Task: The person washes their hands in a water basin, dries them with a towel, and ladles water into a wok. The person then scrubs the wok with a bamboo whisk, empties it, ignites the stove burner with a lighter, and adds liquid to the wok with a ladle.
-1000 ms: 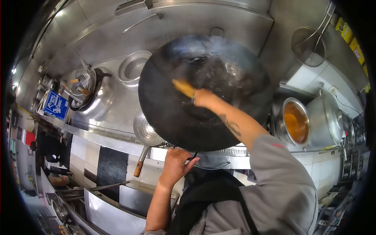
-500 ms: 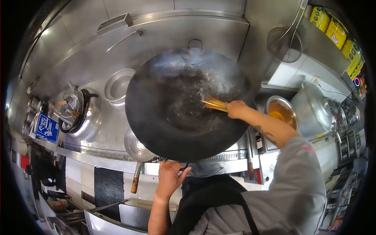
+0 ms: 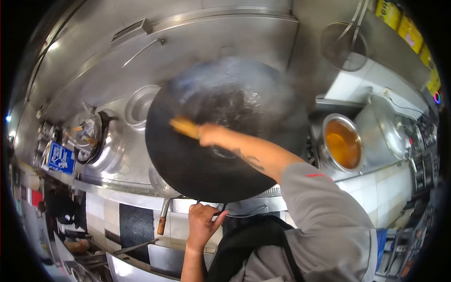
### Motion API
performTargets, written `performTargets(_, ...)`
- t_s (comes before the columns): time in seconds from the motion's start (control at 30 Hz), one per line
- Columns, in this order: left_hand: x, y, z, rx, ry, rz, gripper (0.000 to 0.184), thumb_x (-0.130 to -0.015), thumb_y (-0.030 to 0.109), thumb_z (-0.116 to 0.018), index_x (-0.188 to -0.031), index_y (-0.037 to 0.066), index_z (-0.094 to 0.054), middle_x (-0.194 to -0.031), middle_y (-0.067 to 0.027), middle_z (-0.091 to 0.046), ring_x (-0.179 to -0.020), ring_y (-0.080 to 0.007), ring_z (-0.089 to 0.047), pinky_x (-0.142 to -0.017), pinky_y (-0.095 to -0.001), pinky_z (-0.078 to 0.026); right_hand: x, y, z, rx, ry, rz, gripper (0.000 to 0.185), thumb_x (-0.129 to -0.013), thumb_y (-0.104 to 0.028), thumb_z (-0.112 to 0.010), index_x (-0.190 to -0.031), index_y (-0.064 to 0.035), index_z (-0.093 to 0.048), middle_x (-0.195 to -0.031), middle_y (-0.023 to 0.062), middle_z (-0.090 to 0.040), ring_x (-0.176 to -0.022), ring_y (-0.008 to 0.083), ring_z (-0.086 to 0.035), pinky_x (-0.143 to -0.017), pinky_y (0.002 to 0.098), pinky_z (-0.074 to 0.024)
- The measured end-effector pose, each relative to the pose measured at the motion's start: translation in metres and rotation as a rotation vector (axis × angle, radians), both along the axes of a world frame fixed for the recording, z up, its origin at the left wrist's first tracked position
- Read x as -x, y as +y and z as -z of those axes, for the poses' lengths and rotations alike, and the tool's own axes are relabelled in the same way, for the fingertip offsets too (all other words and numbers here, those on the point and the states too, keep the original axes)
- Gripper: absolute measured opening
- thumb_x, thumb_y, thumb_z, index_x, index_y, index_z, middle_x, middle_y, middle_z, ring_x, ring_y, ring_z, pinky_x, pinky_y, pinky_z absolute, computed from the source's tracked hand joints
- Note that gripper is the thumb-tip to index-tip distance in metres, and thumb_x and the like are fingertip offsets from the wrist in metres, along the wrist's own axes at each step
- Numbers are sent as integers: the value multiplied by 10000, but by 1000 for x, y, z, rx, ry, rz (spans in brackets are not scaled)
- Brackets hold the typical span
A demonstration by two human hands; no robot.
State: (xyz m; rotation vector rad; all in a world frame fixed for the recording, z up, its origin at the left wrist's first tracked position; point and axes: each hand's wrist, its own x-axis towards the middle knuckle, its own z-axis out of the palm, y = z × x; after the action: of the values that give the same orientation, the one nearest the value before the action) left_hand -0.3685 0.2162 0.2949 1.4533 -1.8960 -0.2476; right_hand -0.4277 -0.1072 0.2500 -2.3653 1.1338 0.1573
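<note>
A large dark wok (image 3: 202, 174) with steaming, bubbling liquid in it fills the middle of the view. My right hand (image 3: 210, 135) is closed round a yellowish bamboo brush (image 3: 184, 127), held over the wok's left part and blurred by motion. At the wok's near edge, my left hand (image 3: 202, 218) is wrapped round the wok's handle (image 3: 221, 210). Beside that hand, to the left, a perforated ladle (image 3: 162, 184) with a wooden grip rests at the counter's edge.
A metal pot of orange-brown liquid (image 3: 343, 143) stands right of the wok, beside a large lidded pot (image 3: 383, 124). On the left are a round pan (image 3: 139, 107), a bowl with strainers (image 3: 110, 141) and a blue box (image 3: 61, 158). A mesh strainer (image 3: 344, 45) hangs upper right.
The brush in my right hand swept from the wok's left to its right, then back left. My left hand has stayed at the handle, while the camera view has shifted.
</note>
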Motion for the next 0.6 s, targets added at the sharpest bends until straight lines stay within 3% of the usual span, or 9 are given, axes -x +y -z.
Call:
performTargets(0.13,-11,-1,9,37,16,59,267,-702,190,-877,-703,87,-631,-644,-38,-614,-619,-254,-544,-671,-387,-393,78,80,-15,-62,127,-157,537,-738,-194,-703,-1270,-188,-634,-1026,173,-719,-991,337,-691,-845,471,-540)
performTargets(0.23,-23,3,11,43,-41,93,260,-736,181,-850,-708,67,-618,-638,-70,-534,-643,-283,-522,-701,-413,-384,142,58,-6,-137,341,-258,403,-709,-206,-745,-1102,-125,-710,-984,140,-725,-949,330,-685,-802,476,-531)
performTargets(0.3,-32,-6,16,108,-85,120,270,-744,149,-833,-681,58,-587,-632,-90,-539,-629,-313,-528,-660,-415,-396,184,60,-7,80,249,-15,311,-698,-214,-731,-999,-138,-747,-957,128,-730,-897,322,-691,-729,464,-544)
performTargets(0.37,-48,-22,35,165,5,222,250,-753,131,-825,-692,32,-604,-637,-122,-572,-613,-342,-542,-600,-457,-409,202,93,-49,214,215,255,269,-711,-263,-764,-963,-170,-766,-993,88,-738,-859,287,-709,-681,443,-567)
performTargets(0.43,-67,-37,39,132,-12,271,234,-800,154,-808,-727,22,-629,-696,-142,-620,-653,-331,-584,-619,-437,-450,194,60,-57,1,605,316,306,-724,-297,-792,-1011,-193,-772,-1027,52,-745,-917,261,-714,-721,440,-571)
performTargets(0.47,-103,-55,62,40,-138,290,258,-851,225,-767,-824,3,-639,-733,-143,-634,-695,-300,-594,-662,-431,-464,204,72,-80,47,578,321,317,-727,-304,-797,-1024,-197,-773,-1037,42,-746,-934,256,-713,-735,437,-570)
performTargets(0.53,-89,-24,8,-139,-34,106,250,-812,215,-838,-858,-13,-744,-847,-155,-733,-756,-278,-687,-713,-376,-554,219,112,-120,144,516,310,338,-733,-317,-807,-1051,-206,-774,-1056,23,-747,-968,244,-711,-761,431,-569)
performTargets(0.57,-95,-29,11,71,-92,120,282,-809,230,-844,-906,-8,-728,-905,-157,-708,-826,-298,-662,-768,-403,-536,235,115,-125,57,386,369,320,-727,-295,-796,-1023,-173,-773,-1030,51,-748,-990,262,-706,-788,431,-563)
performTargets(0.6,-110,-37,18,282,-143,130,321,-807,246,-849,-954,-4,-712,-962,-160,-682,-896,-318,-638,-824,-429,-518,244,125,-126,138,340,429,314,-727,-293,-790,-1011,-160,-771,-1020,65,-747,-985,271,-706,-787,430,-563)
